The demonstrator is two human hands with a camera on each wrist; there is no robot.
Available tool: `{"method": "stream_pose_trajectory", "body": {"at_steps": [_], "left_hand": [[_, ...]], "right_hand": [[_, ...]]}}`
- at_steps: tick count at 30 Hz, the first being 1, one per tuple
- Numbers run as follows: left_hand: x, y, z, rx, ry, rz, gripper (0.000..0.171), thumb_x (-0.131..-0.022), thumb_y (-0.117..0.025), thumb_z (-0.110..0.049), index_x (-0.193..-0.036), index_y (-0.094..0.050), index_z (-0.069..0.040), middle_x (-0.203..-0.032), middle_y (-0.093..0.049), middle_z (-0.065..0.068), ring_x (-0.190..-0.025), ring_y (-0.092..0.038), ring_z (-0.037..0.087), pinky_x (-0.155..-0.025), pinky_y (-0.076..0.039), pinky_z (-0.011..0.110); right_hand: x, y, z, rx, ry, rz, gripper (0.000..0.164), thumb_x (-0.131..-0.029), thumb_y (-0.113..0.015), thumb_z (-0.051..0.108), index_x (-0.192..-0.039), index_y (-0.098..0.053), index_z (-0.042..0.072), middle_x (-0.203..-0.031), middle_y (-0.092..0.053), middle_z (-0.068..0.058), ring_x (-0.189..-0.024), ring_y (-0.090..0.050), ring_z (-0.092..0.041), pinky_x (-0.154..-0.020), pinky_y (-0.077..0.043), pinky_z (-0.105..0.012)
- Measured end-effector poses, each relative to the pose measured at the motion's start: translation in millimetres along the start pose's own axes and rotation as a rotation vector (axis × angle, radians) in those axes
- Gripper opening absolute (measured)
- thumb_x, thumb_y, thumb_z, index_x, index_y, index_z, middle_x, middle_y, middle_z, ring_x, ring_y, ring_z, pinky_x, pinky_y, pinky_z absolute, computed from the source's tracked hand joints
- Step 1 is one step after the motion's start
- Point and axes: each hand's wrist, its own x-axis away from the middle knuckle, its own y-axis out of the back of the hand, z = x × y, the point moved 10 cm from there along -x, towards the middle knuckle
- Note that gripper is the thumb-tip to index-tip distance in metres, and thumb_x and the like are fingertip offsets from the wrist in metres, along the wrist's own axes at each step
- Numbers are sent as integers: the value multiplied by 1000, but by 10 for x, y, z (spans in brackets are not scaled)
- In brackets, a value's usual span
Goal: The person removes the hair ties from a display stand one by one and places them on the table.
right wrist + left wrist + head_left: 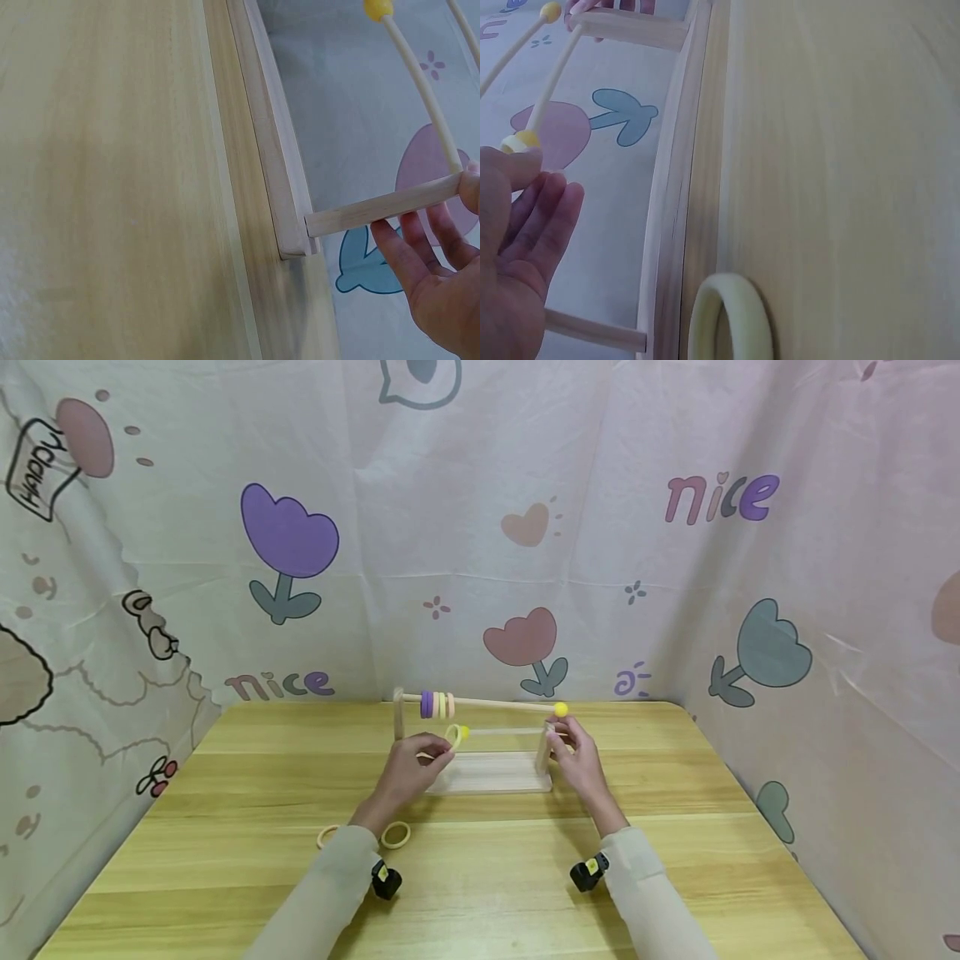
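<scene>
Two pale yellow rings [751, 322] lie on the tabletop [487, 885], near the left forearm. Farther, the grip of the left hand [408, 770] pinches a held ring [449, 740] at the yellow ball [465, 732] of the nearer rod [510, 731]; whether around it, I cannot tell. The right hand's [581, 762] grip pinches the wooden upright [543, 750]. Behind, purple and pale rings [427, 704] surround the farther rod [502, 703].

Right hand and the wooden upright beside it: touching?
Touching. The right wrist view shows it: the right hand has its thumb at the free end of the wooden upright and fingertips against its side, no gap.
</scene>
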Motion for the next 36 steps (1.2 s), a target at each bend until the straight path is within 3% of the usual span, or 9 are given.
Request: {"method": "stream_pose_trajectory", "body": {"at_steps": [4,9,14,18,24,36], "left_hand": [[26,8,4,-30,7,48,6,-92,-77,-10,-97,-78,-6,-93,-77,8,-83,-70,14,-73,-59,20],[58,16,-29,-50,-7,121,6,-93,-77,-10,-97,-78,-7,-95,-77,7,-83,-68,13,-73,-59,20],[95,6,-31,-73,-32,204,4,-92,-77,-9,-96,-79,-8,-92,-75,5,-80,-64,8,-72,-58,19],[128,3,-37,-85,-57,254,4,-92,-77,-10,-95,-79,-8,-92,-75,5,-80,-65,7,-72,-58,20],[175,14,-65,-105,-86,317,4,-93,-76,-11,-95,-78,-9,-91,-73,4,-82,-66,9,-73,-59,21],[217,15,-33,-175,-41,460,5,-93,-77,-16,-93,-77,-11,-88,-71,-1,-79,-59,6,-72,-56,21]], "right_hand": [[3,5,9,2,15,-7,26,-105,-58,9,-130,-61,2,-123,-66,-23,-106,-63,-26,-80,-62,-28],[3,4,18,3,15,-9,27,-106,-57,10,-130,-61,0,-124,-66,-25,-107,-63,-29,-81,-63,-30],[17,-6,68,4,-3,4,29,-106,-55,7,-133,-58,-5,-126,-64,-28,-111,-63,-36,-87,-63,-42],[78,-8,262,2,-7,26,30,-106,-54,3,-133,-55,-9,-126,-63,-31,-112,-62,-39,-90,-61,-53],[128,-1,409,-1,5,39,30,-105,-55,2,-132,-56,-11,-124,-63,-32,-110,-62,-41,-89,-61,-51],[132,0,400,-2,23,33,28,-104,-56,3,-130,-58,-9,-124,-64,-31,-106,-63,-31,-89,-60,-56]]}}
